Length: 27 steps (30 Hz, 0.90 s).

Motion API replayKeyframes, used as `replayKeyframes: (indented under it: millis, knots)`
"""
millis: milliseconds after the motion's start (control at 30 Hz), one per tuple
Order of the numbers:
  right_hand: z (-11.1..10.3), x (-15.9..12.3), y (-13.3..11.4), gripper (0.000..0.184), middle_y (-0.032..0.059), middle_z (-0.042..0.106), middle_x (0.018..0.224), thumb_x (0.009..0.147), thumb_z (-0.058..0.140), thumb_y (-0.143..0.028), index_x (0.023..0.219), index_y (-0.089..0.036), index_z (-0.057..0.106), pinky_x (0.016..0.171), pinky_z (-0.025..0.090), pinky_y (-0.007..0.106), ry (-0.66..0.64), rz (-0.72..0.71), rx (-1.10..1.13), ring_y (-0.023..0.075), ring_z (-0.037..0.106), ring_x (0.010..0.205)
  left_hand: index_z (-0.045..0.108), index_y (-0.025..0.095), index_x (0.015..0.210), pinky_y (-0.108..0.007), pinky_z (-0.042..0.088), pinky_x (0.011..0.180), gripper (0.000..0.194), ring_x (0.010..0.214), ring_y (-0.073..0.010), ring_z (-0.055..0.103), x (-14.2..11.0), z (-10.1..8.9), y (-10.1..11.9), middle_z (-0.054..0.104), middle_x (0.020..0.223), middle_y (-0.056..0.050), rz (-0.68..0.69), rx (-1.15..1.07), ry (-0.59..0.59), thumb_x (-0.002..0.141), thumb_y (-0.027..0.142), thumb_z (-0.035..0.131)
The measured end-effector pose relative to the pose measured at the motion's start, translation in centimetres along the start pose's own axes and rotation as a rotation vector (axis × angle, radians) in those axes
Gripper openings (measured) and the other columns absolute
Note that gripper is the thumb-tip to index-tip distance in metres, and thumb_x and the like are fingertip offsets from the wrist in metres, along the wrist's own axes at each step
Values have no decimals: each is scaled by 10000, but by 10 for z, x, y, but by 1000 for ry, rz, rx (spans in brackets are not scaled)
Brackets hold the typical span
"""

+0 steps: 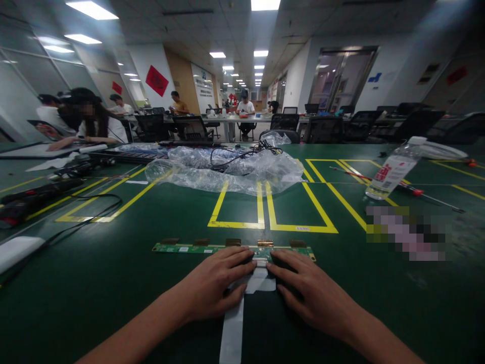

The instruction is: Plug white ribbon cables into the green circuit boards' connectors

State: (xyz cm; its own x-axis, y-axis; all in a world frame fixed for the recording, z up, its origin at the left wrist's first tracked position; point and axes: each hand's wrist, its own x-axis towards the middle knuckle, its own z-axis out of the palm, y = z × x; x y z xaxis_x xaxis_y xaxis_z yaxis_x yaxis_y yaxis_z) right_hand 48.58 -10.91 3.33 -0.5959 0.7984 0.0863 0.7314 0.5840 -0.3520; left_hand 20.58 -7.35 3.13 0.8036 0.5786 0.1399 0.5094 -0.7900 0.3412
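A long, narrow green circuit board [172,248] with copper-coloured tabs along its far edge lies on the green table. A white flat ribbon cable [232,328] runs from the near edge up to the connector at the board's middle. My left hand [214,280] grips the cable end from the left, its fingers reaching over the board and its thumb at the cable's edge. From the right, my right hand [308,288] holds the same end, fingertips by the connector and thumb near the cable's edge. The fingers partly hide the connector.
Crumpled clear plastic wrap [235,172] with black cables [261,149] lies beyond the board. A bottle [394,169] and a long screwdriver [428,196] are on the right. A black-and-red tool [41,199] with a cord lies left. A person [100,124] sits at the far left.
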Motion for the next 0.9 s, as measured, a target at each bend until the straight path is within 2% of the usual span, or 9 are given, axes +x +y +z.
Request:
replayKeyframes:
  millis: [167,367,567,900]
  knots:
    - [0,-1,3,435,52,465,1527,971,507,-284,1402,-316,556,1145,362,524,-6,11,23,268,415,1402,437,265,1498,-520,353,1152,568,1424,-296,390,0,-3,0,416,1555,-72,12,43,-39,941,256,547]
    - [2,-1,2,452,57,480,1516,949,542,-269,1397,-320,565,1140,358,554,26,38,70,294,429,1391,474,228,1475,-494,342,1167,545,1414,-295,407,0,-6,0,459,1526,-91,31,-4,-7,936,230,552]
    - [4,-1,2,474,35,454,1537,951,538,-288,1423,-333,532,1158,346,515,9,63,63,261,410,1406,539,219,1414,-473,342,1175,464,1421,-264,403,1,-9,1,491,1504,-72,52,-58,2,951,218,529]
    - [3,0,1,469,45,453,1534,945,543,-294,1414,-322,544,1154,347,521,0,72,53,267,407,1402,525,190,1435,-482,374,1152,501,1409,-271,423,1,-5,0,473,1511,-114,18,65,-30,935,221,523]
